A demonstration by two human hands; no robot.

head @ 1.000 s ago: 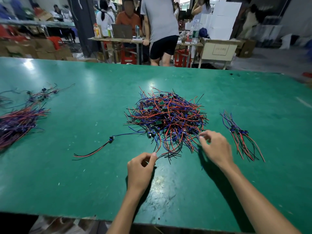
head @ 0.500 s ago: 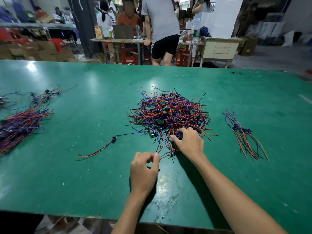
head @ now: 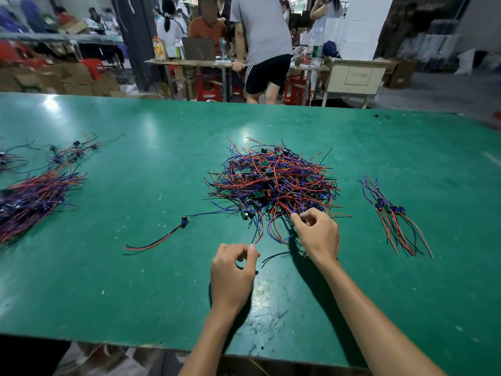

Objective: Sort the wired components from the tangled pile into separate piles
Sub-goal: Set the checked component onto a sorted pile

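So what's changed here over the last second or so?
The right hand slid left along the tangled pile's near edge and now pinches wires there. The left hand stayed put, pinching a wire end. Side piles unchanged.

Lying at the middle of the counter (head: 135, 280): the tangled pile (head: 273, 183). Sitting well apart to its right: a small sorted pile (head: 393, 215). Spreading along the far left edge: a larger sorted pile (head: 35, 199), with a looser cluster (head: 73, 153) lying just behind it. Stretching out from the tangled pile's near-left side: a single wired component (head: 184, 220). Reaching into the tangled pile's near edge: the right hand (head: 318, 234). Hovering before the pile, left of the right hand: the left hand (head: 233, 275), touching a wire end. Standing behind the counter: a person (head: 261, 31) at a farther table (head: 235, 63).
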